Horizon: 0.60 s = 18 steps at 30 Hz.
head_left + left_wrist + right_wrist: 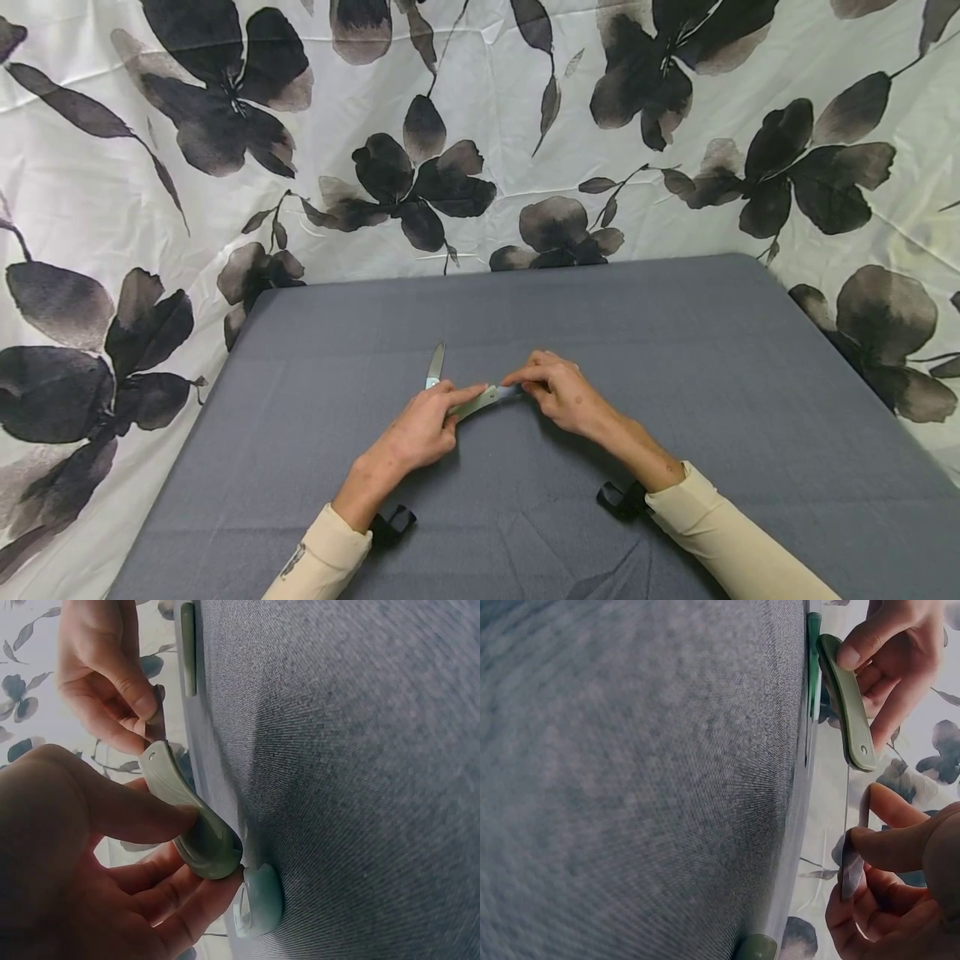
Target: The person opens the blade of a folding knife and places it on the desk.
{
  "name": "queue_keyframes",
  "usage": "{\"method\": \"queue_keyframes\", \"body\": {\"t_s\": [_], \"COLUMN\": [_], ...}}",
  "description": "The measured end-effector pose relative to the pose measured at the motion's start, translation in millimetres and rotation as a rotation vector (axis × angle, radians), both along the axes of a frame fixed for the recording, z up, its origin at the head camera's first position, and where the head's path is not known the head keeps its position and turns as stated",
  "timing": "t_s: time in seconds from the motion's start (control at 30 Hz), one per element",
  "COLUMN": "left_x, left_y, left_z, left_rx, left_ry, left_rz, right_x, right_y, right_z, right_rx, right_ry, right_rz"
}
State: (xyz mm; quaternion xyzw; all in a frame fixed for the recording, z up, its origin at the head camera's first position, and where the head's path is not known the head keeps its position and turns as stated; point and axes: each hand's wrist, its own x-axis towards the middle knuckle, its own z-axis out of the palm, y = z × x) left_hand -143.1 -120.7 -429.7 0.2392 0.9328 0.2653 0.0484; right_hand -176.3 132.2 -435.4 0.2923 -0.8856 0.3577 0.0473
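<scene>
My left hand (422,425) grips the pale green handle of a folding knife (477,403), its thumb along the handle in the left wrist view. My right hand (566,397) pinches the knife's metal blade (853,862) between thumb and fingers; the blade stands out from the handle. Just beyond my left hand, a second knife (436,363) lies on the table with its blade pointing away. In the left wrist view, its light blue-green handle (264,901) shows below the held knife.
A grey cloth covers the table (337,333). A green, handle-like thing (188,649) lies on it near my right hand; its kind is unclear. Black wrist straps (393,525) sit on both forearms. A floral curtain (525,108) hangs behind the table.
</scene>
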Motion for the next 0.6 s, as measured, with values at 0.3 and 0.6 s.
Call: {"method": "queue_keyframes", "body": {"t_s": [0.3,0.6], "left_x": [-3.0,-5.6], "left_y": [1.2,4.9], "left_z": [3.9,8.2], "left_rx": [-0.028,-0.045], "left_ry": [-0.027,-0.057], "left_rz": [0.003,0.025], "right_x": [-3.1,-8.7], "right_y": [1.3,3.6], "right_z": [2.5,3.6], "right_rx": [0.047,0.06], "right_ry": [0.011,0.026], "right_rz": [0.01,0.041]}}
